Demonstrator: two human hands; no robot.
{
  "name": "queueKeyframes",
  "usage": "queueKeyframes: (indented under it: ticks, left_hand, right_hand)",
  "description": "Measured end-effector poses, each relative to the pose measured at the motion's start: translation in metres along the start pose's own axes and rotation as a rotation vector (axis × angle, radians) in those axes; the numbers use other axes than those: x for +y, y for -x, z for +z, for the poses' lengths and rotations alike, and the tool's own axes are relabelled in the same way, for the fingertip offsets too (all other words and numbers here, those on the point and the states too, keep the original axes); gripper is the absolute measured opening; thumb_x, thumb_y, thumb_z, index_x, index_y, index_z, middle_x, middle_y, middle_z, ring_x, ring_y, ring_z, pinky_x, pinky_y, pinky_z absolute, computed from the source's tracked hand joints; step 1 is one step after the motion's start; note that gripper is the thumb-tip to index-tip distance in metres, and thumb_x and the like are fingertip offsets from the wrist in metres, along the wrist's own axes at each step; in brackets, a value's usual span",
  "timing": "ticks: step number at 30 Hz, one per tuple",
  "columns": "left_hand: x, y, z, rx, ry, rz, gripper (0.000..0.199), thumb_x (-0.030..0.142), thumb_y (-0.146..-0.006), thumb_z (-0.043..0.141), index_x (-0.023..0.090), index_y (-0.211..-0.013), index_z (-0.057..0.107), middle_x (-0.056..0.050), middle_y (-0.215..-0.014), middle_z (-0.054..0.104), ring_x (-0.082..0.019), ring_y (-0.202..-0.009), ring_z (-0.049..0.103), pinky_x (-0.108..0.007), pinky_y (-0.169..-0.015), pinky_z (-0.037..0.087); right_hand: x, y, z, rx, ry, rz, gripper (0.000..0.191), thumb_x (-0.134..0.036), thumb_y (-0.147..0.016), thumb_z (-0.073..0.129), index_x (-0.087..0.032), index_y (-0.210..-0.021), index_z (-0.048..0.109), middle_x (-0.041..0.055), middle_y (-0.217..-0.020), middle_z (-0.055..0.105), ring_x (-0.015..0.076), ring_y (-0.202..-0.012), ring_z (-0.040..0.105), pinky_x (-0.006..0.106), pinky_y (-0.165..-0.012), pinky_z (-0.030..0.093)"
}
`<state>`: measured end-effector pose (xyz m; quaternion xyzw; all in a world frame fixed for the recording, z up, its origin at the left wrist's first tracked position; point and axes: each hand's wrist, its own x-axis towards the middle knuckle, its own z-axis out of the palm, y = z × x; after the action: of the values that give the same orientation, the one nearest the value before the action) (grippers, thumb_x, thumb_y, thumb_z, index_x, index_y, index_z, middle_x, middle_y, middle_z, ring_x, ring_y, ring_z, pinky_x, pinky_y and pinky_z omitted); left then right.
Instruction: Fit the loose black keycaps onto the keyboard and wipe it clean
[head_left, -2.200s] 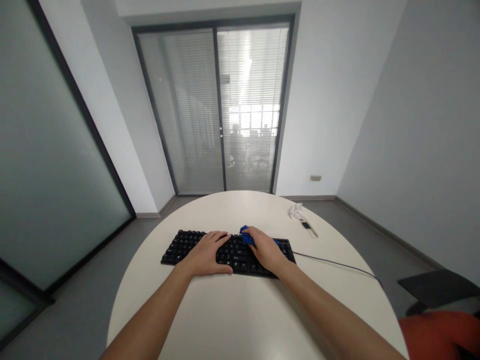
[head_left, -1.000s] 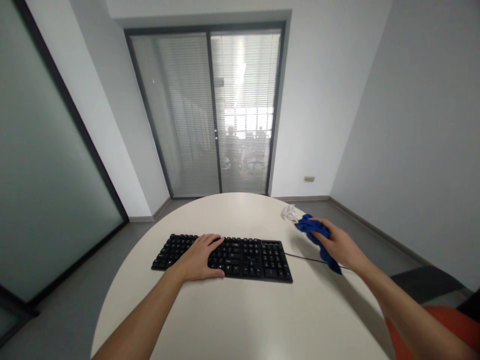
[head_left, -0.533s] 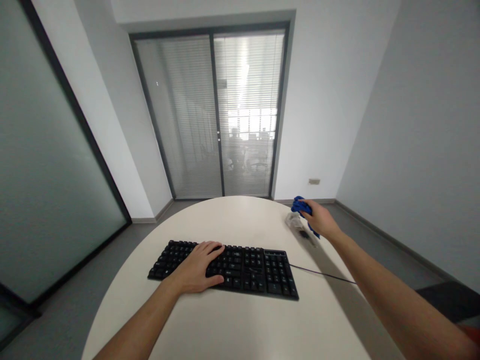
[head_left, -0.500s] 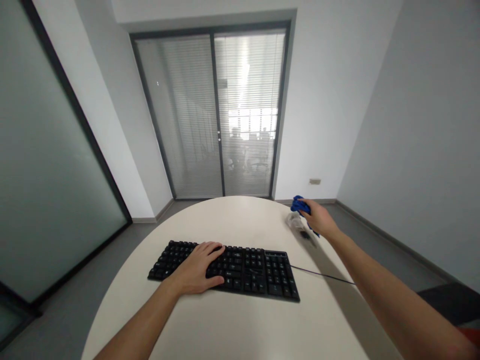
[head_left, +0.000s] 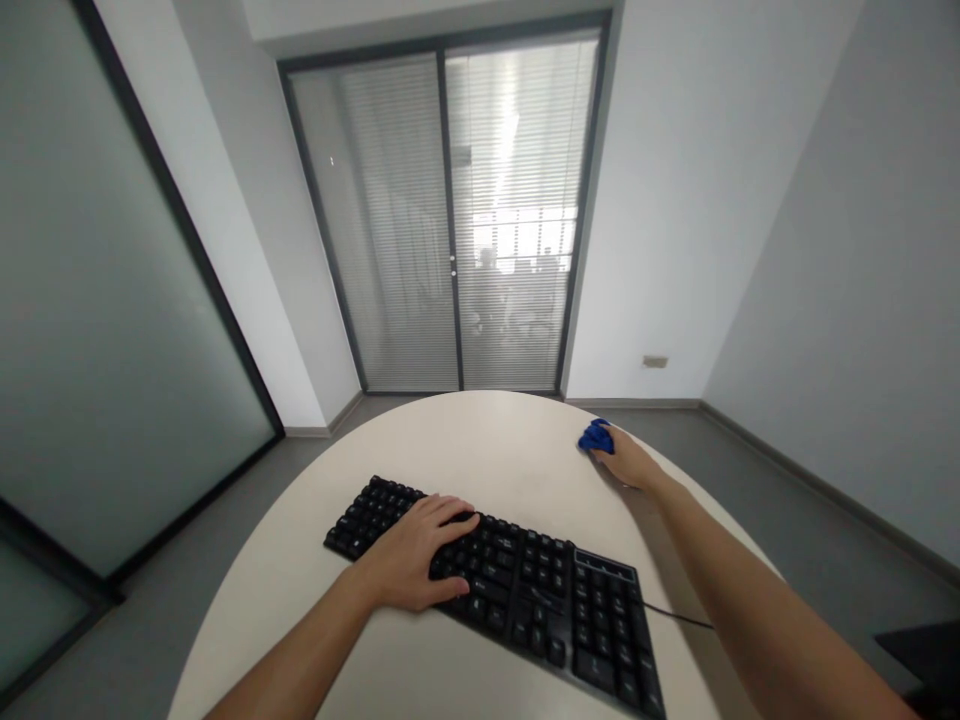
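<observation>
A long black keyboard (head_left: 525,580) lies slanted across the round white table (head_left: 495,440), its number-pad end nearer to me. My left hand (head_left: 420,550) rests on the keys left of its middle, fingers spread and the thumb apart. At the far right of the table, my right hand (head_left: 626,458) has its fingers closed around a crumpled blue cloth (head_left: 597,437) down at the tabletop. Under that hand, a sliver of something clear shows; most of it is hidden.
A thin black cable (head_left: 679,616) runs from the keyboard's right side under my right forearm. The table's curved edge passes close beyond the blue cloth. Further off stand a glass door with blinds (head_left: 450,230) and white walls. A dark object (head_left: 919,650) sits at lower right.
The keyboard has turned, its right end swinging toward me, with my left hand still on it. My right hand has lowered the blue cloth to the table, covering most of the clear item.
</observation>
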<state>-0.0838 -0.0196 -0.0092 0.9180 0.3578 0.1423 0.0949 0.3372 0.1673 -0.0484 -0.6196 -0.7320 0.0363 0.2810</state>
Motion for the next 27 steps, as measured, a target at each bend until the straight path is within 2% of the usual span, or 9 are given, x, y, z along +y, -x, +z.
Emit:
queueKeyframes:
  ticks: [4,6,8,12,14,16,19,23,27]
  left_hand:
    - [0.011,-0.005,0.004,-0.027,0.023,0.065,0.073,0.055,-0.084,0.066,0.028,-0.149,0.045,-0.008,-0.154,0.044,-0.032,-0.140,0.041,-0.054,-0.122,0.024]
    - [0.018,-0.008,0.007,-0.037,0.031,0.115,0.074,0.057,-0.084,0.064,0.029,-0.149,0.044,-0.008,-0.154,0.043,-0.033,-0.141,0.041,-0.054,-0.122,0.023]
    - [0.026,-0.012,0.011,-0.047,0.027,0.164,0.075,0.058,-0.085,0.063,0.029,-0.150,0.042,-0.008,-0.155,0.042,-0.033,-0.142,0.040,-0.054,-0.122,0.023]
    - [0.036,-0.017,0.017,-0.022,-0.047,0.222,0.069,0.055,-0.090,0.057,0.029,-0.152,0.039,-0.008,-0.156,0.042,-0.034,-0.144,0.037,-0.056,-0.121,0.022]
    - [0.038,-0.018,0.018,0.045,-0.116,0.198,0.057,0.047,-0.096,0.053,0.027,-0.148,0.044,-0.008,-0.153,0.046,-0.031,-0.143,0.038,-0.055,-0.121,0.023]
    - [0.038,-0.018,0.021,0.147,-0.185,0.131,0.046,0.039,-0.099,0.049,0.024,-0.143,0.049,-0.008,-0.148,0.051,-0.028,-0.139,0.042,-0.053,-0.120,0.025]
    - [0.033,-0.019,0.028,0.308,-0.261,-0.008,0.038,0.033,-0.101,0.048,0.021,-0.136,0.054,-0.009,-0.141,0.057,-0.026,-0.132,0.049,-0.051,-0.118,0.031]
    - [0.019,-0.020,0.038,0.436,-0.285,-0.160,0.035,0.032,-0.102,0.047,0.016,-0.133,0.055,-0.011,-0.140,0.056,-0.027,-0.128,0.050,-0.049,-0.113,0.038]
    - [0.002,-0.016,0.049,0.472,-0.276,-0.268,0.040,0.036,-0.102,0.046,0.014,-0.135,0.052,-0.014,-0.139,0.056,-0.028,-0.128,0.050,-0.048,-0.109,0.043]
  right_hand:
    - [-0.014,0.010,-0.005,0.013,0.074,0.098,0.091,-0.045,-0.073,0.076,-0.014,-0.151,0.039,0.0256,-0.160,0.026,0.0481,-0.145,0.026,0.068,-0.111,0.026]
    - [-0.035,0.025,-0.010,0.028,0.143,0.089,0.088,-0.046,-0.077,0.073,-0.019,-0.152,0.037,0.0213,-0.164,0.015,0.0455,-0.150,0.014,0.068,-0.115,0.018]
    - [-0.067,0.047,-0.016,0.003,0.137,-0.007,0.082,-0.043,-0.080,0.070,-0.017,-0.151,0.039,0.0204,-0.164,0.015,0.0411,-0.151,0.014,0.065,-0.118,0.015]
    - [-0.144,0.114,-0.038,-0.259,-0.057,-0.305,0.072,-0.052,-0.083,0.065,-0.019,-0.145,0.049,0.0158,-0.164,0.022,0.0343,-0.151,0.021,0.052,-0.121,0.022]
    - [-0.177,0.148,-0.050,-0.424,-0.121,-0.350,0.086,-0.057,-0.078,0.069,-0.023,-0.152,0.041,0.0126,-0.165,0.020,0.0327,-0.151,0.022,0.049,-0.122,0.023]
    - [-0.198,0.174,-0.058,-0.572,-0.110,-0.341,0.108,-0.062,-0.067,0.076,-0.024,-0.158,0.030,0.0117,-0.166,0.014,0.0374,-0.152,0.015,0.053,-0.122,0.020]
    - [-0.208,0.195,-0.057,-0.675,-0.025,-0.272,0.118,-0.060,-0.060,0.080,-0.028,-0.159,0.025,0.0087,-0.167,0.008,0.0447,-0.151,0.008,0.061,-0.119,0.018]
    - [-0.202,0.198,-0.044,-0.542,0.025,-0.157,0.103,-0.056,-0.068,0.074,-0.028,-0.157,0.031,0.0068,-0.167,0.015,0.0438,-0.149,0.017,0.059,-0.118,0.023]
    - [-0.192,0.185,-0.028,-0.404,0.098,-0.064,0.098,-0.058,-0.073,0.068,-0.021,-0.156,0.034,0.0109,-0.165,0.019,0.0430,-0.148,0.021,0.055,-0.118,0.023]
